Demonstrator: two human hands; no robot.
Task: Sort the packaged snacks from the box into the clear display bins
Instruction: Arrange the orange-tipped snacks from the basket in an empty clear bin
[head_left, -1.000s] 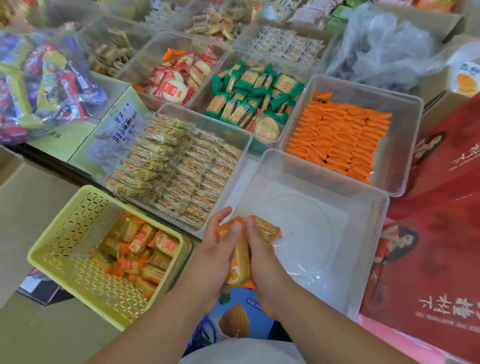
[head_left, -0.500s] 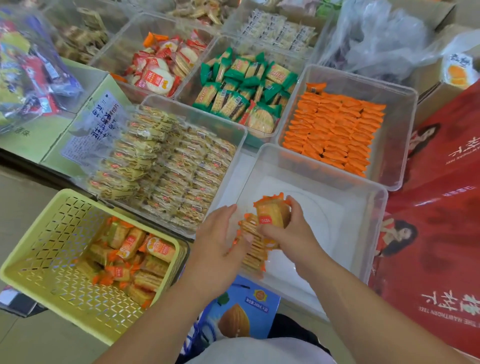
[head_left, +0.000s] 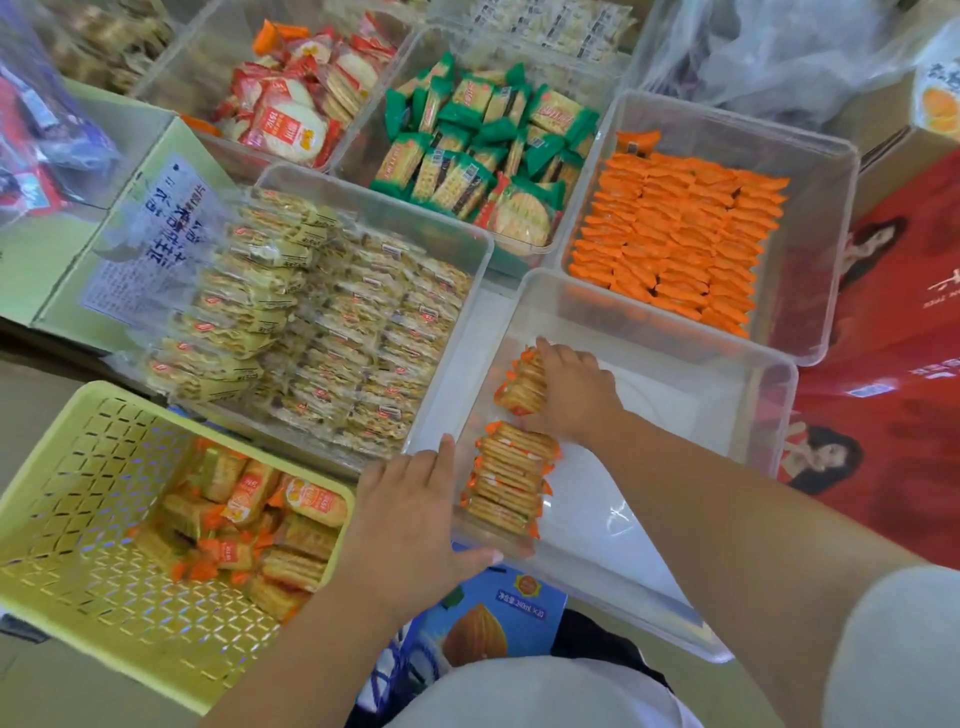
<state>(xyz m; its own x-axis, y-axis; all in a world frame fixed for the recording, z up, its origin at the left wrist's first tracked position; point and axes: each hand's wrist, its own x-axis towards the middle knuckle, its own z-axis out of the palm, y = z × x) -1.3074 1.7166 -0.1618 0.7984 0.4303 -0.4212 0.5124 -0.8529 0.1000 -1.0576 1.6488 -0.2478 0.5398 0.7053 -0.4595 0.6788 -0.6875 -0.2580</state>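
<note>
Head view: right hand (head_left: 576, 392) fingers clamped on cracker packs (head_left: 521, 384) in clear bin (head_left: 675, 426); left hand (head_left: 415, 504) fingers straight on rim.

Red printed boxes (head_left: 893, 405) lie right, a crumpled plastic bag (head_left: 779, 52) beyond, a blue almond-print carton (head_left: 493, 618) nearest.

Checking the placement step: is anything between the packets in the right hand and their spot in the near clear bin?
Nothing visible. The right hand holds the packet stack by the left wall of the clear bin, beyond the row already laid there. The left hand rests on the bin's near-left corner, out of the way.
</note>
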